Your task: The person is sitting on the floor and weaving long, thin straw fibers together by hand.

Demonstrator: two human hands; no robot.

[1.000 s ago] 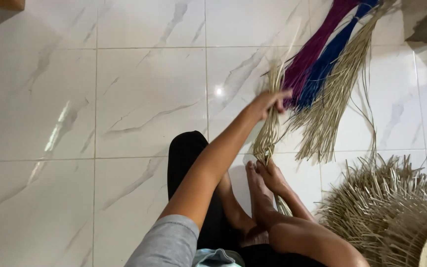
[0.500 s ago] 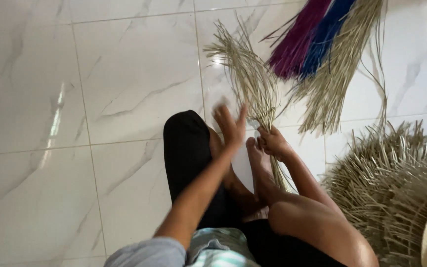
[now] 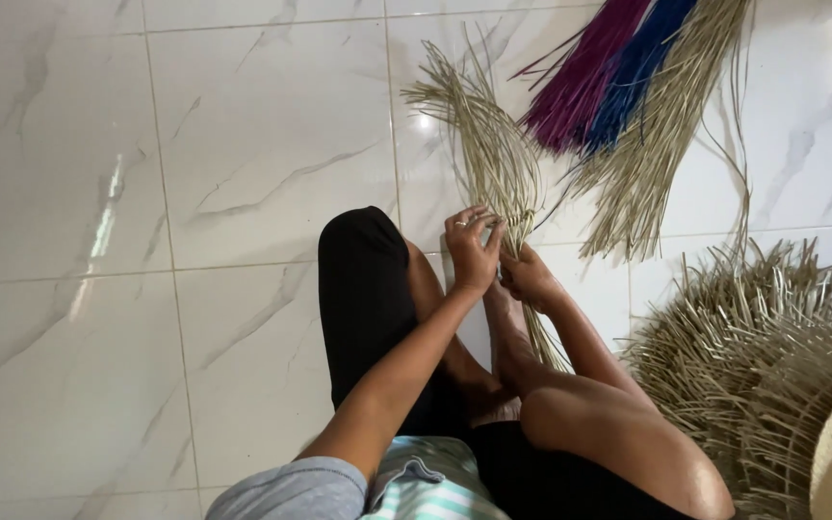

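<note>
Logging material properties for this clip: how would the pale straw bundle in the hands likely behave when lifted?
Probably floppy: the straw bundle arcs and its ends splay. Likely light, since the left hand and right hand pinch it with fingertips. Loose strands may slip apart.

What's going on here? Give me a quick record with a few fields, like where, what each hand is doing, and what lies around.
Place: white marble-look tiled floor, person seated on it
Left hand: gripping the bundle of pale straw strands at its gathered point
Right hand: on the same bundle, just below the left
Bundle: fans out away from the person, its tail running under the hands
Nearby: purple strands, blue strands, loose natural strands
At right: half-woven straw piece with spiky ends
</note>
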